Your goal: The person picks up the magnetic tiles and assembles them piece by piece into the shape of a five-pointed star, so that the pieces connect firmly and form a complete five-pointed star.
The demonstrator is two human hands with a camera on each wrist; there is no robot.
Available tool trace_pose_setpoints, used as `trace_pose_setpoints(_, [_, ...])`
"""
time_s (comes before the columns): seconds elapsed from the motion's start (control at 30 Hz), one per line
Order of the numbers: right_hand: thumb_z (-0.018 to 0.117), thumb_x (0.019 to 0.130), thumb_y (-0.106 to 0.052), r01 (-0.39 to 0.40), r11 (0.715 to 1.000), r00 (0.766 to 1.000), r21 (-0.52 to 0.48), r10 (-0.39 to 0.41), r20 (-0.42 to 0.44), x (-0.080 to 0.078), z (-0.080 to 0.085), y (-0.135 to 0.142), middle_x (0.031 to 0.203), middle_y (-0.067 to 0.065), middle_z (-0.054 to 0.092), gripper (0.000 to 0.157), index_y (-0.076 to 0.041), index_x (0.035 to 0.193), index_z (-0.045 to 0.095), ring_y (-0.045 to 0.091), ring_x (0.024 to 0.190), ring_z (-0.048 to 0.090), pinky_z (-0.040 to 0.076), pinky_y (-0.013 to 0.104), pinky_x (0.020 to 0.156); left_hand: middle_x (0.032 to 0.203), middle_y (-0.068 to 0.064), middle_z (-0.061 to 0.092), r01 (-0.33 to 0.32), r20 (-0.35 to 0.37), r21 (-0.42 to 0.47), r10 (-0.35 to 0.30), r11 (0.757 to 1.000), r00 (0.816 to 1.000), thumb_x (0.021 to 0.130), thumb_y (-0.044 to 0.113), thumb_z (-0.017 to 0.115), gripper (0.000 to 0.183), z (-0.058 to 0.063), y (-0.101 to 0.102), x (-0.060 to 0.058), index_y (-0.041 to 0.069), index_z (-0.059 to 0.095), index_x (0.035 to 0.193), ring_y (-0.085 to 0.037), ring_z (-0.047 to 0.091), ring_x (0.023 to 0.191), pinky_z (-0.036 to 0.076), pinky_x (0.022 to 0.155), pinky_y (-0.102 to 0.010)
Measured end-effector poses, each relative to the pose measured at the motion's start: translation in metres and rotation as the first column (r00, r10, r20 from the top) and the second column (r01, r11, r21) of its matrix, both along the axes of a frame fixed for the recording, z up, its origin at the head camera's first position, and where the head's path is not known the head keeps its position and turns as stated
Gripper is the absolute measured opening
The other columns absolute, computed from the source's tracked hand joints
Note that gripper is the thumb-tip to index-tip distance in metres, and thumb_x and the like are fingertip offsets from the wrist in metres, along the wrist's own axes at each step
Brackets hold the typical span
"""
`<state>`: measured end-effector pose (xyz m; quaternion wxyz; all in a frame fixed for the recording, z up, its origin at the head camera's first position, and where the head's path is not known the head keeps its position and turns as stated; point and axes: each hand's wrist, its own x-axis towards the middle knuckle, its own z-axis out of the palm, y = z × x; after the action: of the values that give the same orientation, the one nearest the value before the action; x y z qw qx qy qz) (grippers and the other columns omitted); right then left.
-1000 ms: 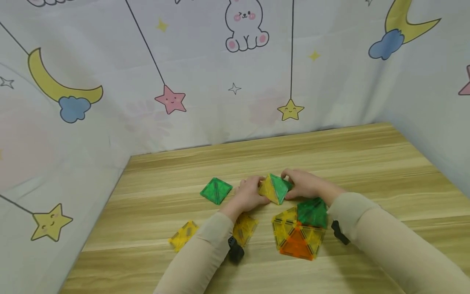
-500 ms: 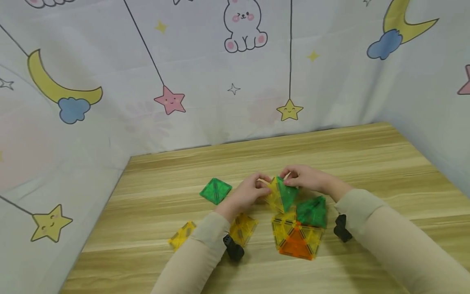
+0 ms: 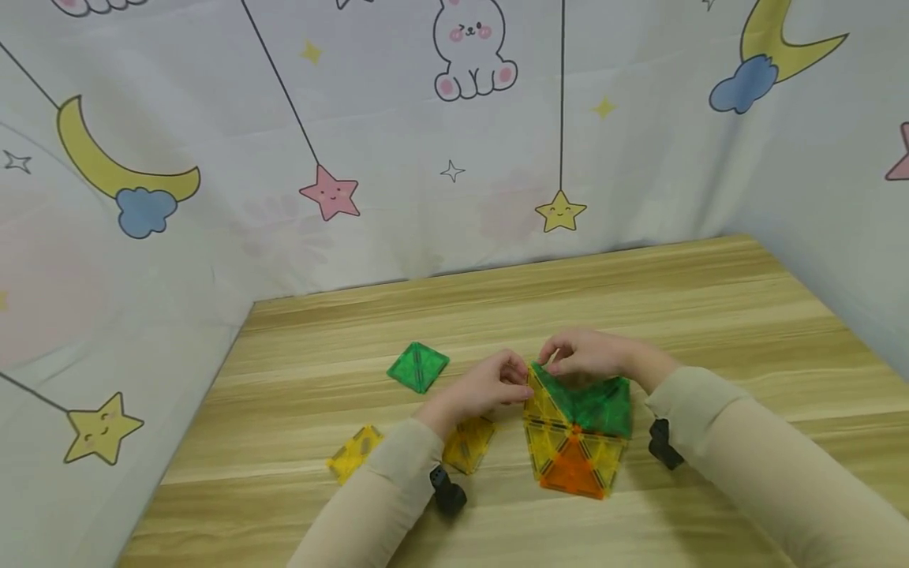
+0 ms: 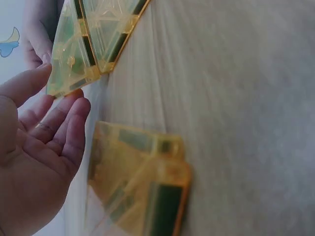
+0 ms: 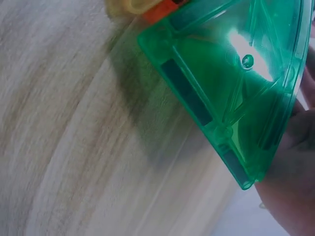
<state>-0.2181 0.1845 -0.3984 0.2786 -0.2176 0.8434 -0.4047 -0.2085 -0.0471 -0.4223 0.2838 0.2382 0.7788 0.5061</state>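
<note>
Translucent triangular magnetic tiles form a ring in the head view. My left hand (image 3: 490,385) pinches the outer corner of a yellow tile (image 3: 542,399) at the ring's upper left; the left wrist view shows the thumb (image 4: 29,83) on its edge and fingers beneath. My right hand (image 3: 595,353) holds the top corner of the green tile (image 3: 555,385) joined to that yellow one. Another green tile (image 3: 605,404) slopes up on the right side, and looms large in the right wrist view. An orange tile (image 3: 574,469) lies at the ring's front, between yellow tiles.
Two joined green tiles (image 3: 417,368) lie flat left of my hands. Yellow tiles (image 3: 469,445) sit beside my left wrist, and another yellow piece (image 3: 354,452) rests farther left. Patterned fabric walls (image 3: 398,229) border the wooden table (image 3: 696,300).
Both hands have brought the joined yellow and green tiles down toward the front and against the ring's upper left. The loose tiles on the left stay put.
</note>
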Motion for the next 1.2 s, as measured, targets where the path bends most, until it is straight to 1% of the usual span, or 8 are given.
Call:
trace_pose_setpoints(0.07, [0.055,0.095,-0.023,-0.005,1.0,1.0,0.02,0.005,-0.01,0.001,0.002,-0.003,0.104,0.009,0.064,0.031,-0.004,0.121,0.055,0.02,0.092,0.059,0.047,0.038,0.081,0.103,-0.004,0.058,0.002,-0.045,-0.052,-0.004,0.999,0.999,0.09,0.019,0.064,0.027,0.003,-0.001,0.002,0.008,0.051,0.111,-0.017,0.056,0.096,0.047,0.082,-0.032])
trace_pose_setpoints(0.2, [0.059,0.093,-0.03,-0.03,0.999,0.999,0.04,0.031,-0.025,0.004,0.004,-0.011,0.105,0.005,0.064,0.04,-0.009,0.127,0.052,0.017,0.09,0.059,0.047,0.035,0.079,0.106,-0.002,0.059,-0.005,-0.074,-0.089,-0.002,0.996,0.997,0.09,0.021,0.064,0.029,0.005,-0.004,0.002,0.01,0.052,0.114,-0.016,0.056,0.1,0.046,0.085,-0.033])
trace_pose_setpoints(0.27, [0.061,0.092,-0.029,-0.053,0.998,0.998,0.037,0.054,-0.025,0.005,0.003,-0.015,0.105,0.004,0.064,0.042,-0.011,0.128,0.05,0.017,0.087,0.058,0.046,0.035,0.077,0.106,-0.001,0.059,-0.001,-0.08,-0.099,-0.007,0.995,0.997,0.09,0.021,0.064,0.03,0.005,-0.005,0.003,0.01,0.053,0.116,-0.015,0.056,0.1,0.046,0.085,-0.032])
trace_pose_setpoints(0.4, [0.062,0.091,-0.026,-0.062,0.997,0.997,0.048,0.064,-0.037,0.006,0.002,-0.015,0.102,0.003,0.063,0.039,-0.014,0.127,0.052,0.017,0.08,0.055,0.045,0.034,0.071,0.105,0.001,0.059,0.003,-0.1,-0.127,-0.016,0.992,0.995,0.09,0.023,0.064,0.031,0.005,-0.008,0.004,0.011,0.055,0.118,-0.013,0.056,0.098,0.045,0.085,-0.032])
trace_pose_setpoints(0.57, [0.059,0.093,-0.027,-0.045,0.994,0.994,0.104,0.054,-0.092,0.006,0.003,-0.006,0.103,0.002,0.062,0.036,-0.014,0.126,0.056,0.017,0.084,0.055,0.045,0.035,0.074,0.104,0.001,0.06,-0.006,-0.125,-0.145,-0.012,0.989,0.992,0.09,0.023,0.064,0.033,0.005,-0.014,0.005,0.009,0.055,0.118,-0.013,0.056,0.097,0.046,0.084,-0.031])
trace_pose_setpoints(0.77, [0.059,0.093,-0.033,-0.039,0.991,0.991,0.131,0.055,-0.119,0.005,0.004,0.009,0.099,0.001,0.06,0.041,-0.01,0.126,0.055,0.017,0.087,0.053,0.043,0.037,0.079,0.104,-0.001,0.061,-0.029,-0.156,-0.144,0.006,0.989,0.988,0.09,0.02,0.065,0.036,0.006,-0.026,0.006,0.005,0.054,0.121,-0.014,0.057,0.095,0.046,0.083,-0.031])
trace_pose_setpoints(1.03, [0.063,0.09,-0.033,-0.005,0.994,0.991,0.114,0.02,-0.134,0.009,0.004,0.034,0.086,0.002,0.058,0.043,-0.006,0.123,0.054,0.018,0.076,0.05,0.04,0.034,0.072,0.105,-0.003,0.061,-0.037,-0.195,-0.152,0.007,0.988,0.981,0.089,0.019,0.066,0.038,0.005,-0.042,0.007,0.004,0.054,0.122,-0.016,0.057,0.095,0.046,0.082,-0.032])
trace_pose_setpoints(1.2, [0.065,0.089,-0.031,0.015,0.996,0.993,0.084,-0.005,-0.12,0.014,0.005,0.046,0.078,0.003,0.056,0.043,-0.003,0.12,0.054,0.018,0.07,0.047,0.039,0.033,0.067,0.107,-0.003,0.061,-0.049,-0.225,-0.188,0.006,0.981,0.974,0.088,0.021,0.066,0.039,0.004,-0.051,0.008,0.006,0.054,0.123,-0.015,0.056,0.095,0.045,0.083,-0.032])
